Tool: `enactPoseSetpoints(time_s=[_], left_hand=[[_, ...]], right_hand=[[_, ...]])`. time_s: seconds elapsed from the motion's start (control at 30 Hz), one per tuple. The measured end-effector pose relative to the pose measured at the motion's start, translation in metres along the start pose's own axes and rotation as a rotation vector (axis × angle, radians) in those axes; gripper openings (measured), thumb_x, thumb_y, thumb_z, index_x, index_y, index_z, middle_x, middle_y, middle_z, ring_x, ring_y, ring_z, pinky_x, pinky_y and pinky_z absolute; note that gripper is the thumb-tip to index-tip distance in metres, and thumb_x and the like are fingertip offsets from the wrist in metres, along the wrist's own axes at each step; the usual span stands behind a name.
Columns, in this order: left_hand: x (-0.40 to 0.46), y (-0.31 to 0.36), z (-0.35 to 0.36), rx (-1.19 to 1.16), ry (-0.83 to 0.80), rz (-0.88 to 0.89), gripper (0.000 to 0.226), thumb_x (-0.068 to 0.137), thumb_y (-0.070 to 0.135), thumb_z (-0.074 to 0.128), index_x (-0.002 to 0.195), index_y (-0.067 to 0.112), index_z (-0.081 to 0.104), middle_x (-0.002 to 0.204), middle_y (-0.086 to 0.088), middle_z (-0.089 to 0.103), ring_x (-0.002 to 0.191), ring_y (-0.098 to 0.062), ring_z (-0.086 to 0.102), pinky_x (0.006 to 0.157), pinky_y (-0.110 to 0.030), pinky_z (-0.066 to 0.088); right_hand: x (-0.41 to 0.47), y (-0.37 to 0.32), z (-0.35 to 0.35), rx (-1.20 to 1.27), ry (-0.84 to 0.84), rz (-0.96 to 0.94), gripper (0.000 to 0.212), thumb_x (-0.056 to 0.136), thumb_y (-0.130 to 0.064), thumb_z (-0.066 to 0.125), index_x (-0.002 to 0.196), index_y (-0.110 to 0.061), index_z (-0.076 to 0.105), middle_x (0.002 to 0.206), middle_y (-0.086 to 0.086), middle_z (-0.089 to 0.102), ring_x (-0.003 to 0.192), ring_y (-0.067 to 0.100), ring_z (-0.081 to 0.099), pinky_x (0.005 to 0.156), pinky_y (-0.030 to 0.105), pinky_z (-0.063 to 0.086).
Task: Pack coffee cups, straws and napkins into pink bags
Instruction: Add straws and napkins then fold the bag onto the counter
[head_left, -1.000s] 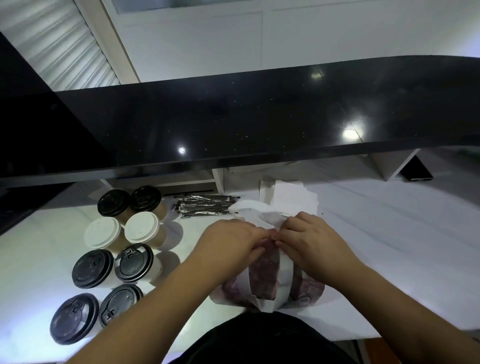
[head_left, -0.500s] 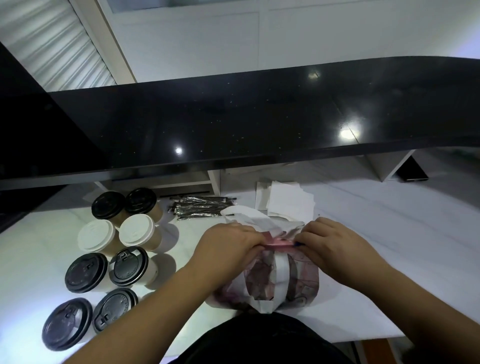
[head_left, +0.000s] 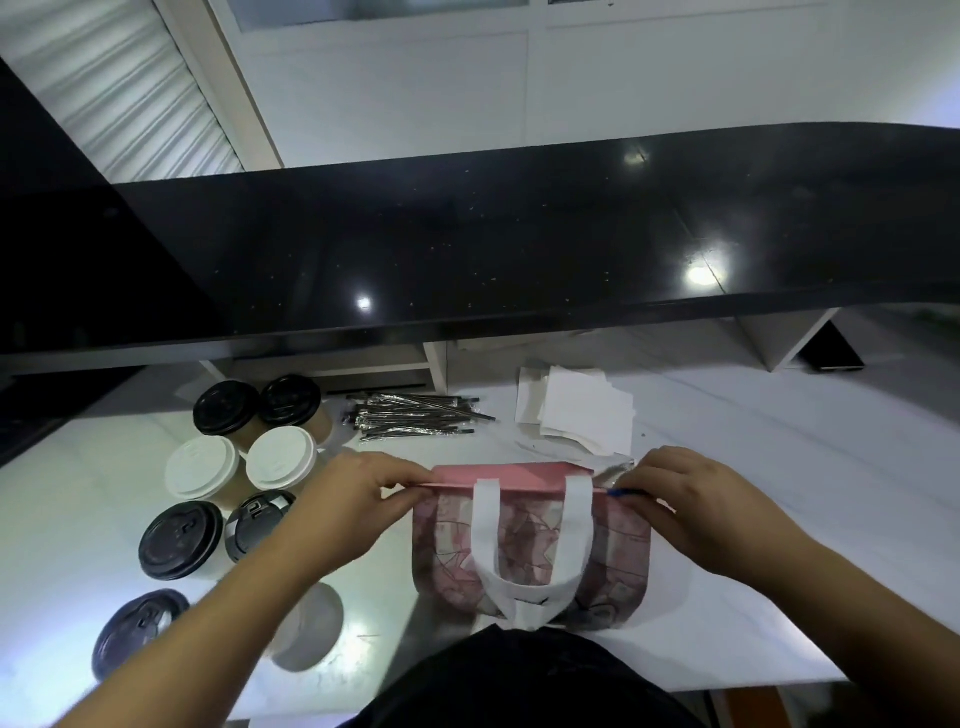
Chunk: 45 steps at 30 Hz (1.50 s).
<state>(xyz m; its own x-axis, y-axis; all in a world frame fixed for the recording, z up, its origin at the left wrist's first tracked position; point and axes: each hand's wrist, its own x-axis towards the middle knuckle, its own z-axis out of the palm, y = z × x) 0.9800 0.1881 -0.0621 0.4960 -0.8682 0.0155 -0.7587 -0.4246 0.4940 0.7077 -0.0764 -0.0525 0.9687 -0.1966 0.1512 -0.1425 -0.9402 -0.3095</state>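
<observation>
Pink bag (head_left: 530, 540) lying flat on the white worktop (head_left: 779, 493), white handles draping toward the person, left hand (head_left: 353, 506) pinching its top-left corner, right hand (head_left: 696, 506) pinching top-right, both grips holding the rim taut

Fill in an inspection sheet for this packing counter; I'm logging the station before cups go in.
Surface: white counter, under a black raised ledge.
Job's things: pink bag lying flat, top edge pulled taut; lidded coffee cups grouped left; wrapped straws; napkins behind the bag.
Clutter: dark flat object at far right.
Grippers: left hand and right hand each pinch a top corner of the bag.
Cables: nothing seen.
Surroundings: white wall panels, shutter at left.
</observation>
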Motion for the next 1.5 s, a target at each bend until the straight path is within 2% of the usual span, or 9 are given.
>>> enactPoseSetpoints(time_s=[0.23,0.37,0.5,0.77,0.83,0.97,1.2,1.37,1.5], left_hand=[[0.000,-0.003,0.006,-0.043,-0.003,-0.080,0.024,0.094,0.028,0.077,0.110,0.046,0.081,0.107,0.024,0.077,0.094,0.001,0.067,0.080,-0.025,0.054],[0.002,-0.003,0.008,-0.085,0.034,-0.092,0.022,0.093,0.032,0.077,0.108,0.048,0.080,0.094,0.048,0.065,0.090,0.017,0.059,0.073,-0.013,0.044],[0.008,-0.001,0.009,-0.132,0.068,-0.116,0.020,0.093,0.030,0.075,0.105,0.045,0.080,0.087,0.044,0.065,0.095,0.015,0.058,0.074,-0.016,0.046],[0.014,0.004,0.008,-0.232,0.036,-0.109,0.023,0.095,0.028,0.072,0.108,0.046,0.075,0.098,0.035,0.068,0.097,0.011,0.059,0.075,-0.011,0.043],[0.016,0.006,0.005,-0.305,0.059,-0.082,0.030,0.095,0.022,0.073,0.113,0.046,0.072,0.109,0.032,0.067,0.101,0.007,0.061,0.083,-0.014,0.048],[0.013,0.004,-0.005,-0.375,0.177,-0.067,0.031,0.096,0.019,0.071,0.116,0.043,0.068,0.118,0.027,0.060,0.105,0.006,0.061,0.084,-0.013,0.049],[0.001,0.013,-0.037,-0.471,0.232,-0.097,0.025,0.097,0.020,0.069,0.102,0.043,0.062,0.103,0.020,0.066,0.099,0.006,0.062,0.075,-0.003,0.044],[-0.012,0.027,-0.075,-0.540,0.183,0.023,0.014,0.094,0.055,0.061,0.108,0.054,0.059,0.112,0.030,0.065,0.105,0.007,0.064,0.078,-0.003,0.047],[-0.016,0.029,-0.098,-0.638,0.163,0.173,0.053,0.092,0.076,0.054,0.139,0.052,0.053,0.140,0.021,0.060,0.125,-0.005,0.063,0.096,-0.029,0.056]], right_hand=[[0.007,-0.024,-0.004,-0.191,-0.018,-0.016,0.038,0.085,-0.036,0.074,0.121,-0.025,0.067,0.085,-0.005,0.067,0.074,0.021,0.059,0.060,0.033,0.052],[0.017,-0.039,-0.002,-0.324,-0.113,-0.069,0.032,0.081,-0.043,0.072,0.109,-0.027,0.073,0.083,-0.004,0.062,0.072,0.020,0.054,0.059,0.032,0.047],[0.016,-0.051,-0.005,-0.331,-0.208,-0.017,0.063,0.074,-0.070,0.060,0.122,-0.029,0.065,0.096,-0.004,0.059,0.084,0.021,0.054,0.070,0.036,0.053],[0.020,-0.084,-0.003,-0.369,-0.130,-0.017,0.024,0.063,-0.021,0.078,0.087,-0.021,0.074,0.078,-0.002,0.062,0.069,0.023,0.055,0.058,0.032,0.049],[0.028,-0.094,-0.012,-0.322,-0.149,0.028,0.020,0.063,-0.019,0.079,0.082,-0.019,0.073,0.075,-0.002,0.065,0.068,0.023,0.058,0.058,0.033,0.052],[0.041,-0.108,-0.030,-0.211,-0.199,0.203,0.025,0.091,-0.028,0.058,0.115,-0.029,0.068,0.104,-0.009,0.068,0.095,0.014,0.057,0.078,0.026,0.047],[0.081,-0.143,-0.108,-0.178,-0.168,0.336,0.022,0.095,-0.029,0.047,0.092,-0.031,0.069,0.082,-0.012,0.067,0.073,0.007,0.062,0.068,0.030,0.055],[0.122,-0.171,-0.183,-0.110,0.028,0.370,0.024,0.092,-0.028,0.052,0.081,-0.024,0.073,0.063,-0.009,0.065,0.060,0.008,0.061,0.053,0.032,0.052],[0.171,-0.184,-0.219,-0.166,0.252,0.287,0.027,0.090,-0.027,0.053,0.078,-0.010,0.069,0.076,0.005,0.066,0.069,0.022,0.056,0.059,0.033,0.044]])
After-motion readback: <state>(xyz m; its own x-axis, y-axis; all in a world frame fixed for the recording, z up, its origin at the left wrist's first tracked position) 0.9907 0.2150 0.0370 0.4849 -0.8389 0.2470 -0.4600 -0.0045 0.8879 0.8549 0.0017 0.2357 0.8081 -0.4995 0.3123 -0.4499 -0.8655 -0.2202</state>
